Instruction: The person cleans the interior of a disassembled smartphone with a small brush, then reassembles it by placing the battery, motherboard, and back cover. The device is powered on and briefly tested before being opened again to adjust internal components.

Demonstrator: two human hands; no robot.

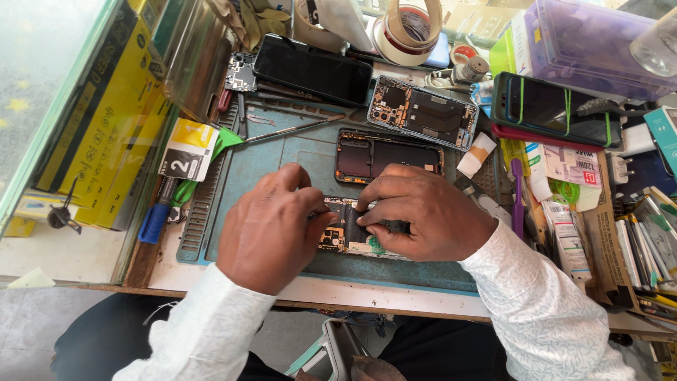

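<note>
Opened phone (347, 236) between both hands, long axis left-right across mat (296, 152).

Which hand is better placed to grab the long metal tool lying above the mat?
Left, probably. The left hand sits on the opened phone nearer the metal tool, which lies up-left. The right hand would have to cross over it.
</note>
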